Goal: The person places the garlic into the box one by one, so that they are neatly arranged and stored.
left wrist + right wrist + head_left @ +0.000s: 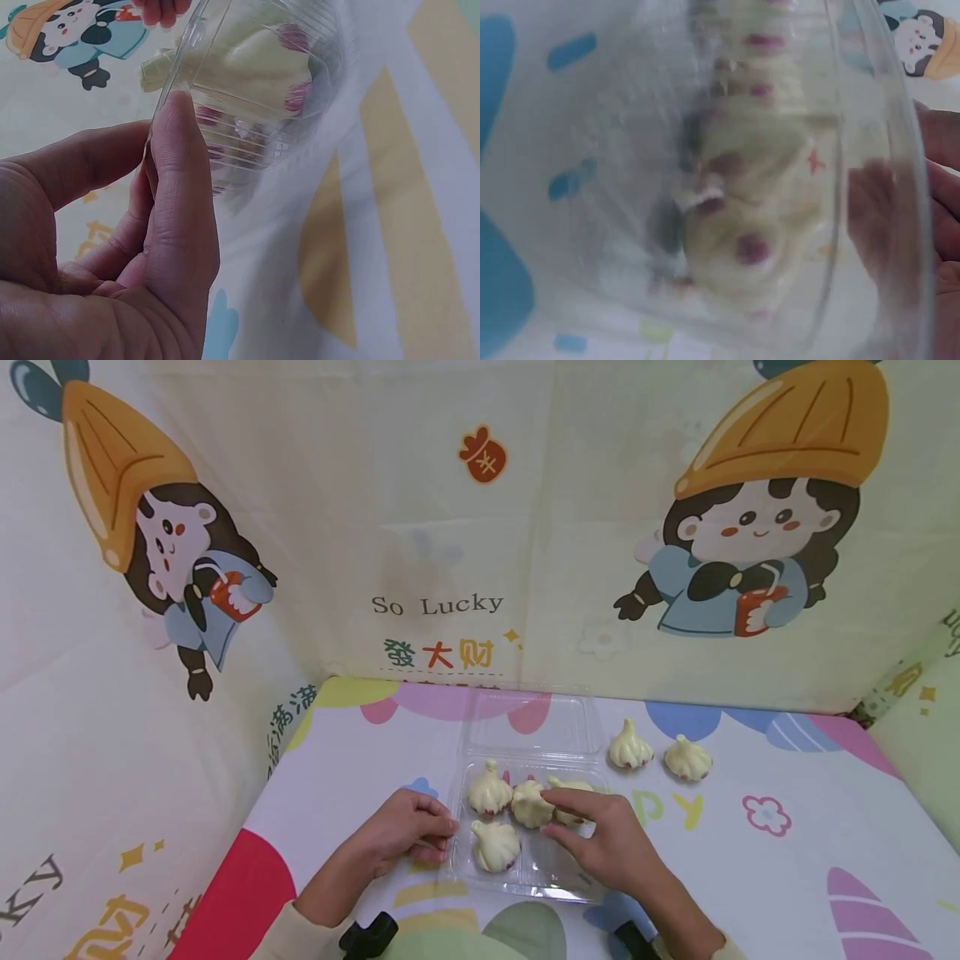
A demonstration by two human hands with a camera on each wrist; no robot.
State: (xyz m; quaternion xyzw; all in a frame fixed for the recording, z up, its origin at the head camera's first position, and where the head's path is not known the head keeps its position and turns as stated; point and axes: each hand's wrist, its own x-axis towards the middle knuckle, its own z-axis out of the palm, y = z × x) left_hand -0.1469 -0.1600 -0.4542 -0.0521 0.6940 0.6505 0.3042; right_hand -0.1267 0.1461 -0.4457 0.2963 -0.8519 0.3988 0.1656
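A clear plastic clamshell box stands on the table with its lid laid back. White garlic bulbs sit inside: one at the back left, one at the front left, one in the middle and one at the back right, partly hidden by fingers. My left hand pinches the box's left rim between thumb and fingers, as the left wrist view also shows. Above the box's right part is my right hand, thumb and forefinger apart beside the bulbs, with nothing visibly held.
Two more garlic bulbs lie on the table right of the lid, one nearer and one farther right. A printed cloth hangs behind the table and along its sides.
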